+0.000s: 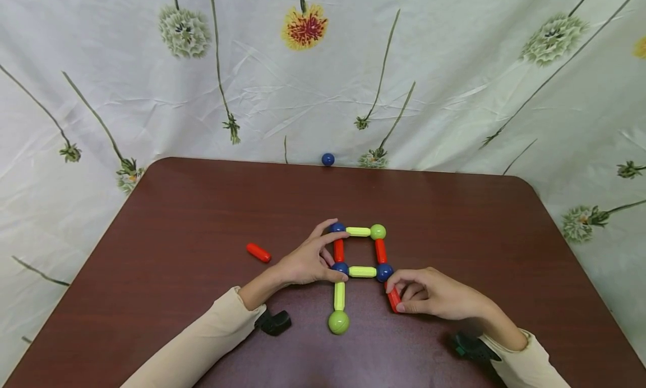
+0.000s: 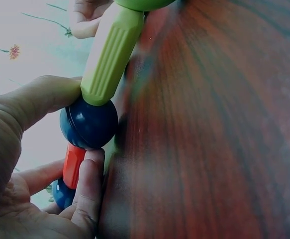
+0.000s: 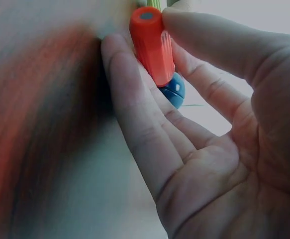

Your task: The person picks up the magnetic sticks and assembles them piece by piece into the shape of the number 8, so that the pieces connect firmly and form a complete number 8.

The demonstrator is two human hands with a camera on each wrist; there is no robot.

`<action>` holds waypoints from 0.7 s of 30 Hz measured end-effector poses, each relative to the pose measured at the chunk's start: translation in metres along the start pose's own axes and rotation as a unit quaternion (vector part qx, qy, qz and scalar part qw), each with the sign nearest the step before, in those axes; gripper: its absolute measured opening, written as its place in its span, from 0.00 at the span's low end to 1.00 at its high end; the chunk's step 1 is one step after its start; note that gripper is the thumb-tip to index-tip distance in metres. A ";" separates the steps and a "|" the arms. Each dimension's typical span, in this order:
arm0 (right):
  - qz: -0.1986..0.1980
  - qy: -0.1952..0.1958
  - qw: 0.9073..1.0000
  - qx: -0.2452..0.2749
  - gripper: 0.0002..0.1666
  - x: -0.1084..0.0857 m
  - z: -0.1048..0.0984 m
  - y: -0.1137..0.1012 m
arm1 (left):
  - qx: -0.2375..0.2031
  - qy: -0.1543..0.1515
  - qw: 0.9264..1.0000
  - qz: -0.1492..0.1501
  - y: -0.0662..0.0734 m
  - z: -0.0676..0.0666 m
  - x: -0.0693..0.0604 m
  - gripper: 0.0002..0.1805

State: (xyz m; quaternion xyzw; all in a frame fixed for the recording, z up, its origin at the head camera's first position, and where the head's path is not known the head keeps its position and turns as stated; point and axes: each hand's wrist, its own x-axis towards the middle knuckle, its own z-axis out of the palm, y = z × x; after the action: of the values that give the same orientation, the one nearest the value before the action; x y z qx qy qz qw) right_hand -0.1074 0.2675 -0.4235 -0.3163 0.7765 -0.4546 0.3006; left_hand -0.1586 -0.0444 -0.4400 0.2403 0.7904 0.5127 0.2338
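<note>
A square of magnetic rods and balls lies on the table, with a yellow-green rod [image 1: 339,296] running from its lower-left corner to a green ball [image 1: 338,323]. My left hand [image 1: 305,260] holds the square's left side. In the left wrist view, its thumb and fingers grip the lower-left blue ball [image 2: 89,123]; a finger reaches the upper-left blue ball [image 1: 337,227]. My right hand [image 1: 439,294] pinches a red magnetic rod [image 3: 153,47] between thumb and fingers. That rod's far end meets the lower-right blue ball [image 1: 384,272]; its near end is bare.
A loose red rod [image 1: 259,252] lies left of my left hand on the brown table [image 1: 166,253]. One blue ball [image 1: 328,159] sits at the table's far edge, before a flower-patterned cloth [image 1: 444,96]. Dark wrist straps [image 1: 274,323] show at both sleeves.
</note>
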 end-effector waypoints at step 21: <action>-0.010 0.003 0.999 -0.031 0.16 0.002 0.003 0.000 | 0.002 0.004 1.000 0.000 0.002 0.001 -0.001 0.44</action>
State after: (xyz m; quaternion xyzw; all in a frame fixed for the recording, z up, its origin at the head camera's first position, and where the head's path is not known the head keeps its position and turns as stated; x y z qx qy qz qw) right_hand -0.1064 0.2648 -0.4254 -0.3318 0.7882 -0.4341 0.2832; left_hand -0.1570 -0.0438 -0.4386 0.2389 0.7923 0.5119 0.2305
